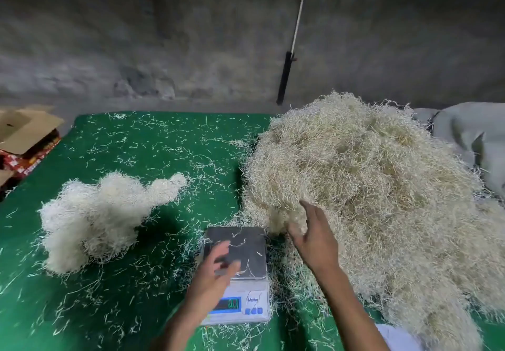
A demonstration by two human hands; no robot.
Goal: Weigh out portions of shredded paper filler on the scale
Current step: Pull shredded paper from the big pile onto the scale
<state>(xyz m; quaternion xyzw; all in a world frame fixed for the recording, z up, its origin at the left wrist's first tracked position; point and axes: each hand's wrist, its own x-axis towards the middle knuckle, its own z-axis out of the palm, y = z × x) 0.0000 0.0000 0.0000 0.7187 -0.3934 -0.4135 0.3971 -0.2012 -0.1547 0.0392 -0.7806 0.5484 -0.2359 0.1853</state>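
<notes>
A big heap of cream shredded paper filler (369,181) covers the right side of the green table. A smaller clump of the same filler (95,214) lies at the left. Between them, near the front edge, stands a white digital scale (247,304) with a grey steel platform (246,244) that carries only a few stray strands. My left hand (216,271) hovers blurred over the platform's front left, fingers spread and holding nothing. My right hand (311,233) reaches into the lower left edge of the big heap, fingers spread among the strands.
Loose shreds are scattered all over the green table cover (153,148). An open cardboard box (24,129) sits off the table's far left corner. A grey sack (470,134) lies behind the heap at right. A rope with a black rod (285,77) hangs against the grey wall.
</notes>
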